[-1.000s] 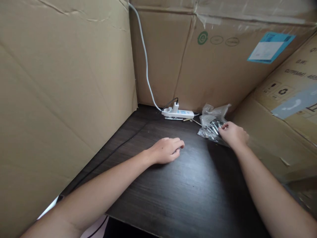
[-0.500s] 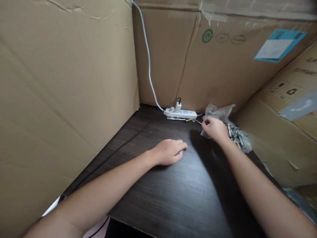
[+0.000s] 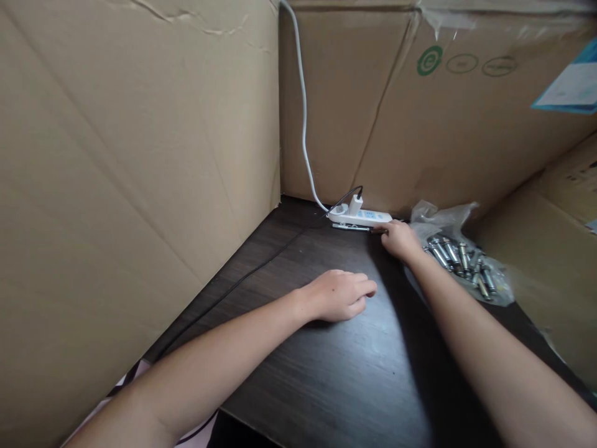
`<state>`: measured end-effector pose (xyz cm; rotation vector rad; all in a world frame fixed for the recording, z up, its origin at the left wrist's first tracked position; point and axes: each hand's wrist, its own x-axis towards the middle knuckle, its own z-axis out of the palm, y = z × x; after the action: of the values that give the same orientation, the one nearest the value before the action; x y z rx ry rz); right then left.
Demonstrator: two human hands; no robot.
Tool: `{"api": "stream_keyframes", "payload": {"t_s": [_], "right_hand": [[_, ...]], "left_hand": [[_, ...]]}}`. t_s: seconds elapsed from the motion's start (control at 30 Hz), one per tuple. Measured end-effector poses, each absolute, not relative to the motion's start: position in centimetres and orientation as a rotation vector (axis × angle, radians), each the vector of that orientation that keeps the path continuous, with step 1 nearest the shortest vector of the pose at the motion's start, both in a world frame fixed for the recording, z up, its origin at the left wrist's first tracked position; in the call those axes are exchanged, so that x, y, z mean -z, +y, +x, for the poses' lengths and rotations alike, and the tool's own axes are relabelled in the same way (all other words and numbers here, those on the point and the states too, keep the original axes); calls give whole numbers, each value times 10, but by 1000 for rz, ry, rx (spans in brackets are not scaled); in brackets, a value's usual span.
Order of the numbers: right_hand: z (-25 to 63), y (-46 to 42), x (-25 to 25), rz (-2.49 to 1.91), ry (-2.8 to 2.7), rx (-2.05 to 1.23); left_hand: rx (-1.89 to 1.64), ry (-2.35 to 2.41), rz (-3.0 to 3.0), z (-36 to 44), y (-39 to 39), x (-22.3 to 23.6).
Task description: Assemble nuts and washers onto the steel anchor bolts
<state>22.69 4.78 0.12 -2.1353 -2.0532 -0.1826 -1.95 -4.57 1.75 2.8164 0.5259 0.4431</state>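
Note:
My right hand [image 3: 400, 241] reaches to the front edge of the white power strip [image 3: 382, 217]. Its fingers are bent together over small metal parts there, which they mostly hide. Just left of those fingertips, slim silver metal pieces [image 3: 351, 228] lie in a row along the strip. My left hand [image 3: 339, 295] rests on the dark tabletop [image 3: 336, 367], nearer to me, with its fingers curled in. Whether anything is inside it is hidden. To the right of my right hand, several metal expansion bolts [image 3: 464, 258] lie on a clear plastic bag [image 3: 443, 214].
Cardboard walls enclose the table: a left panel [image 3: 140, 155], a back panel [image 3: 336, 106] and a right box [image 3: 555, 249]. A white cord [image 3: 304, 118] runs down to the power strip. A black cable [image 3: 242, 275] crosses the left side from a white plug [image 3: 355, 204].
My right hand has moved left and closer to the power strip, over the small metal parts. More bolts in the bag now show. The view has shifted, and my left hand stays resting on the table.

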Motion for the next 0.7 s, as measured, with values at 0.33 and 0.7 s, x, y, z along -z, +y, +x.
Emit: {"api": "stream_keyframes", "payload": {"t_s": [0.33,0.7], "right_hand": [[228,20,2,-1902,-2125,20],[174,-97,-2,-1518,-2288,-23]], "left_hand": [[-456,554,2802,-21,-44,-17],[-440,883,2645,-21,-36,-15]]}}
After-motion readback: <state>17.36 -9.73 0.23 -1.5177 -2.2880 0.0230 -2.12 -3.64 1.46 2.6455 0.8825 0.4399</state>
